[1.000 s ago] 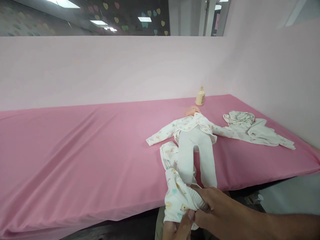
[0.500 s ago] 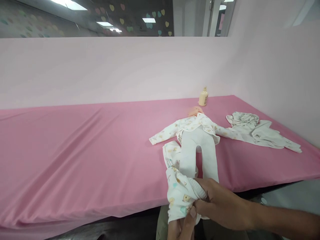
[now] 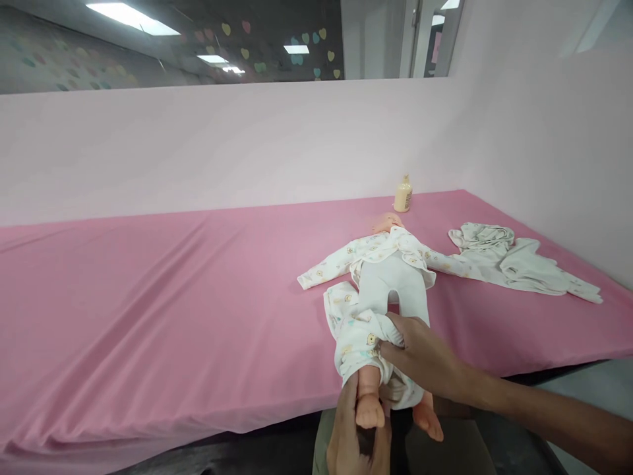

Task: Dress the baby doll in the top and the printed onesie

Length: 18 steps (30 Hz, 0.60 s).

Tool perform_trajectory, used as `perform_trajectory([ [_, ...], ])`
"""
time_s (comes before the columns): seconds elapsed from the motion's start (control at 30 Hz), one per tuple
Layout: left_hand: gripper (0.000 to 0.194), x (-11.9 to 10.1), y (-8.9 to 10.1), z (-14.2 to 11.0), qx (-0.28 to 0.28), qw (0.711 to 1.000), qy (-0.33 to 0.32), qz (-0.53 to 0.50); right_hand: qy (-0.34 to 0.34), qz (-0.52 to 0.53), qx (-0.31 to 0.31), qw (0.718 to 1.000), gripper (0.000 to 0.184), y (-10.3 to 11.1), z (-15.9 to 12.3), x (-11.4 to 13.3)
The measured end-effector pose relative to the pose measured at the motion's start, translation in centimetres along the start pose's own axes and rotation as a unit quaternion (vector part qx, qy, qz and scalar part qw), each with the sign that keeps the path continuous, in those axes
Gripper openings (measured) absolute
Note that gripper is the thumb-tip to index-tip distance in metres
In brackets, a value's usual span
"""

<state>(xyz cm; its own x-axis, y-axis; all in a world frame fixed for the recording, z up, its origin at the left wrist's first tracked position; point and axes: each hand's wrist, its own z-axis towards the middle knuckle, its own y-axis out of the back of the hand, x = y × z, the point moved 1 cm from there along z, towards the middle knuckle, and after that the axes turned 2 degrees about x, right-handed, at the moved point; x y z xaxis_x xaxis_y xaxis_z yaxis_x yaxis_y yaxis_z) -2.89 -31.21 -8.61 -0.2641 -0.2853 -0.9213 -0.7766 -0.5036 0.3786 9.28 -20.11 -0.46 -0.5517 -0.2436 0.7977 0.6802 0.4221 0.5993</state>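
A baby doll (image 3: pixel 374 224) lies on its back in an open printed jacket (image 3: pixel 341 258) and a white footless garment (image 3: pixel 390 280) over its belly and legs. Bunched printed pants (image 3: pixel 356 340) sit around one lower leg. My right hand (image 3: pixel 428 353) is closed on the waistband side of these pants, thumb on top. Lower down, my left hand (image 3: pixel 343 435) has fingers and thumb around the doll's bare foot (image 3: pixel 370 410), which sticks out of the pant leg. The other bare foot (image 3: pixel 428 417) hangs past the bed edge, untouched.
A pink sheet (image 3: pixel 173 316) covers the bed. A cream pump bottle (image 3: pixel 403 195) stands by the wall behind the doll's head. Crumpled white clothes (image 3: pixel 519 260) lie at the right, touching the jacket sleeve. A window (image 3: pixel 222 39) runs above the wall.
The doll's foot has come out through the pant leg. My right hand has moved up the leg with the pants; my left hand now surrounds the foot instead of the pant cloth.
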Motion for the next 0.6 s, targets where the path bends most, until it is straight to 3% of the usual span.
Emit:
perform_trajectory([
  [0.1,0.056,-0.4,0.0,0.5,-0.031,0.999,0.014,0.004,-0.013,0.055,0.048,0.997,0.013,0.6,-0.4,0.0],
  [0.2,0.057,-1.7,0.4,1.2,-0.057,0.998,0.017,-0.027,-0.016,0.093,0.108,0.990,0.035,1.4,-1.5,0.0],
  [0.3,0.055,-3.0,1.1,2.1,-0.061,0.996,0.002,-0.063,0.047,0.032,0.128,0.990,0.061,1.4,-2.4,-0.4],
  [0.37,0.056,-3.6,1.4,2.6,-0.059,0.995,-0.011,-0.075,0.105,-0.042,0.116,0.987,0.068,0.6,-2.5,-1.0],
  [0.43,0.060,-3.8,1.7,3.0,-0.050,0.995,-0.015,-0.081,0.160,-0.110,0.087,0.977,0.058,-0.6,-2.3,-1.8],
  [0.53,0.064,-3.6,1.8,3.3,-0.041,0.996,-0.011,-0.080,0.214,-0.159,0.042,0.963,0.021,-2.0,-1.9,-2.6],
  [0.6,0.061,-3.5,1.9,3.2,-0.048,0.996,-0.020,-0.075,0.209,-0.139,0.048,0.967,0.018,-2.2,-1.8,-2.6],
])
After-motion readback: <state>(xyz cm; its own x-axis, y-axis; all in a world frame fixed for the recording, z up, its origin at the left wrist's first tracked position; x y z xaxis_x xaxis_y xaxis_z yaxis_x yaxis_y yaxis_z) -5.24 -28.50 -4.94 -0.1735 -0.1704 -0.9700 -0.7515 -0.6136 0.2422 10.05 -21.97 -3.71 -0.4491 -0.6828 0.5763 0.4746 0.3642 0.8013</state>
